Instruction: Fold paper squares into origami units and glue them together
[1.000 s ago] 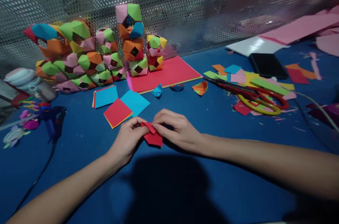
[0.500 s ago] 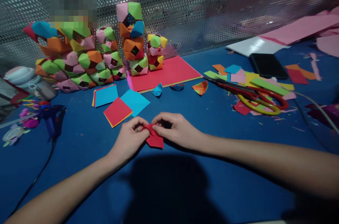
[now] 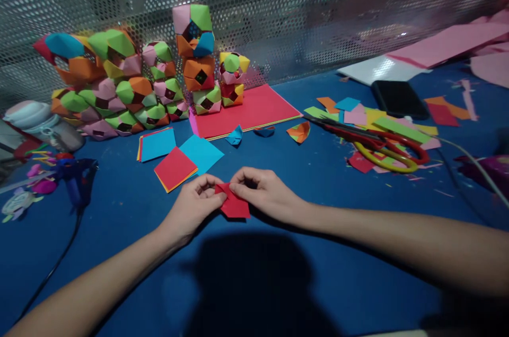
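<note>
A small folded red paper [image 3: 237, 207] is held between both hands at the middle of the blue table. My left hand [image 3: 194, 203] pinches its left edge with thumb and fingers. At its upper right, my right hand [image 3: 262, 188] grips the top edge the same way. Just beyond my left hand lie a red square [image 3: 175, 169] with orange under it, a blue square [image 3: 202, 152] and another blue-topped stack [image 3: 158, 144]. Small folded pieces, one blue [image 3: 235, 136] and one orange and green [image 3: 299, 132], rest farther back.
Folded paper units [image 3: 135, 92] are stacked along the mesh at the back left, beside large red sheets [image 3: 254, 109]. Scissors [image 3: 377, 140], paper scraps and a black phone [image 3: 398, 99] lie at right. A blue glue gun [image 3: 75, 180] with its cord is at left.
The red paper has turned slightly and shows a flatter, wider face, its lower edge a little farther right. Both hands still grip it, with small finger shifts.
</note>
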`<state>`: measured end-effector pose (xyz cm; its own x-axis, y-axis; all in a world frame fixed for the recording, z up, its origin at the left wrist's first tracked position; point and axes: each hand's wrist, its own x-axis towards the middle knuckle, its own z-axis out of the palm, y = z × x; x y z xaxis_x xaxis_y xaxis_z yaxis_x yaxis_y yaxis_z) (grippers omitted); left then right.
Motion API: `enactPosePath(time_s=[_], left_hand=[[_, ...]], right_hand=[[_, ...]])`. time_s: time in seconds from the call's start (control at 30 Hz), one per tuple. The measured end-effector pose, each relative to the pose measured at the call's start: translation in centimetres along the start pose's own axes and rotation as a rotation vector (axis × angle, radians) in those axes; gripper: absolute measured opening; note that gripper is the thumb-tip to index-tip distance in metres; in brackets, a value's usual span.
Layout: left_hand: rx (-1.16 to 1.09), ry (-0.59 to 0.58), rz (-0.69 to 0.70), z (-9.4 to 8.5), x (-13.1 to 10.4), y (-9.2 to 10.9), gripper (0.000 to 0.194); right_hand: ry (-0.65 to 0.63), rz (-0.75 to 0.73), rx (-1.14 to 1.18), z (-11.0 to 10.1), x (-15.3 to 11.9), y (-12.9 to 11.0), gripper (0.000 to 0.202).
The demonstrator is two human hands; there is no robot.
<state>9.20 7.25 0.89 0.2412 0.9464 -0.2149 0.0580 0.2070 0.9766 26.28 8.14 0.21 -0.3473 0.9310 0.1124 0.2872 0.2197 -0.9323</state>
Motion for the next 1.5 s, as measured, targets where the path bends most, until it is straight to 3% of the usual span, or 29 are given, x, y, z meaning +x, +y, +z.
enactPosePath(time_s=[0.43, 0.63, 0.87, 1.2, 1.4, 1.5], left_hand=[[0.077, 0.054, -0.002, -0.1, 0.1, -0.4, 0.012], [0.138, 0.027, 0.002, -0.2, 0.0, -0.3, 0.012], [0.320, 0.022, 0.171, -0.6, -0.2, 0.0, 0.015], [0.492, -0.016, 0.234, -1.2, -0.3, 0.1, 0.018], [0.403, 0.140, 0.236, -1.5, -0.2, -0.1, 0.019], [0.315, 0.115, 0.173, -1.4, -0.1, -0.3, 0.016]], right_hand=[[-0.058, -0.060, 0.016, 0.2, 0.0, 0.3, 0.010], [-0.012, -0.104, -0.023, 0.3, -0.1, 0.4, 0.009], [0.027, -0.181, -0.061, 0.2, 0.0, 0.7, 0.009], [0.000, -0.353, -0.153, 0.2, 0.0, 1.5, 0.010], [0.077, -0.200, -0.134, -0.1, 0.3, 1.0, 0.010], [0.080, -0.194, -0.135, -0.1, 0.5, 1.1, 0.012]])
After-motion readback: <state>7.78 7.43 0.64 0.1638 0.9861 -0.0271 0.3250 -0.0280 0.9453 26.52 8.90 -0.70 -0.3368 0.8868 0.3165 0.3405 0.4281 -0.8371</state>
